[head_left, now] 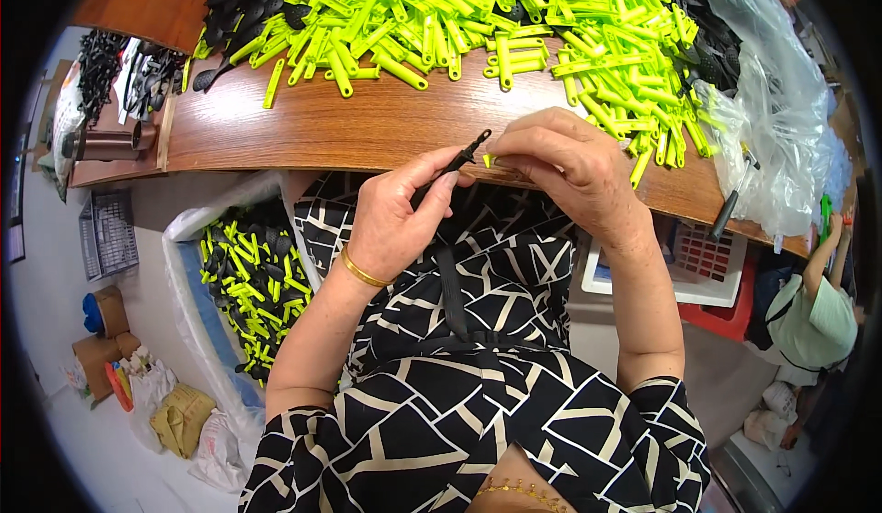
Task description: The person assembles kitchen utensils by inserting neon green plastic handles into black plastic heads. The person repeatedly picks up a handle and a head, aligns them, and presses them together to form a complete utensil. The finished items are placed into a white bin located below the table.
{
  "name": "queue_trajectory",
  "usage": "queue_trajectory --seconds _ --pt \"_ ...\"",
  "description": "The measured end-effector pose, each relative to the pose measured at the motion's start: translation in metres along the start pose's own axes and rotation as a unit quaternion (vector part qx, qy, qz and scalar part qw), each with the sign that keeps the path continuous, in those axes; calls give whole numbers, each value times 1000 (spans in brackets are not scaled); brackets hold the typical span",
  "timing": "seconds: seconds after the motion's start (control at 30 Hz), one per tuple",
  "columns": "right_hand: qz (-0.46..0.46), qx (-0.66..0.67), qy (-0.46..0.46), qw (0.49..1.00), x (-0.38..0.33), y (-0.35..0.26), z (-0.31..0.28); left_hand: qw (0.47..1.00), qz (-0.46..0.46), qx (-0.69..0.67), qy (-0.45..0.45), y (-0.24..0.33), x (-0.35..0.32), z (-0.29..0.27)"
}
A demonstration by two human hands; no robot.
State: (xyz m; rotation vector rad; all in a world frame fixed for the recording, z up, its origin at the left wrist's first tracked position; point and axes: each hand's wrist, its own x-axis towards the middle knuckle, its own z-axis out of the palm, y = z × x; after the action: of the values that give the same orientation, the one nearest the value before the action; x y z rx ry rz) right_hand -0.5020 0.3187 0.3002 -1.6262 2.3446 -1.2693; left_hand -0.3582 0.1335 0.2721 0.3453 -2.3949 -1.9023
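Note:
My left hand [404, 202] is closed around a slim black plastic handle [469, 152], its looped end pointing up and away. Close beside it, my right hand [577, 166] pinches a small neon-yellow piece [488, 159]; only its tip shows between the fingers. Both hands are over the table's near edge, the two pieces almost meeting. Beyond them, a large heap of neon-yellow plastic handle pieces [404, 31] covers the far part of the brown wooden table [340, 136]. Black textured plastic parts [243, 8] lie behind and among the yellow ones.
At my left stands a lined box [188, 265] of mixed black and yellow pieces. Clear plastic sheeting [781, 81] and a black-handled tool [726, 214] lie at the table's right end. Below is a white tray [666, 288]. Another person [813, 320] is at far right.

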Motion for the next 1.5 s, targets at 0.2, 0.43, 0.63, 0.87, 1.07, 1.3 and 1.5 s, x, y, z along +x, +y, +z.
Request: queue_trajectory --seconds 0.2,0.43,0.63,0.87,1.07,1.3,1.5 --pt "6 45 -57 997 8 -4 -1 997 34 65 -4 6 1 -1" --pt "58 85 -48 994 8 7 -4 996 52 73 -26 11 5 -4" --pt "36 66 -38 996 8 9 0 995 55 63 -46 2 6 0" --pt "54 85 -44 994 7 20 -8 995 25 73 -57 11 11 3" --pt "53 96 -27 994 5 17 -7 995 36 84 -32 10 10 1" --pt "90 107 -52 989 4 19 -4 997 14 47 -52 11 9 1" --pt "102 139 -49 984 0 20 -4 998 16 33 -60 10 10 -1"
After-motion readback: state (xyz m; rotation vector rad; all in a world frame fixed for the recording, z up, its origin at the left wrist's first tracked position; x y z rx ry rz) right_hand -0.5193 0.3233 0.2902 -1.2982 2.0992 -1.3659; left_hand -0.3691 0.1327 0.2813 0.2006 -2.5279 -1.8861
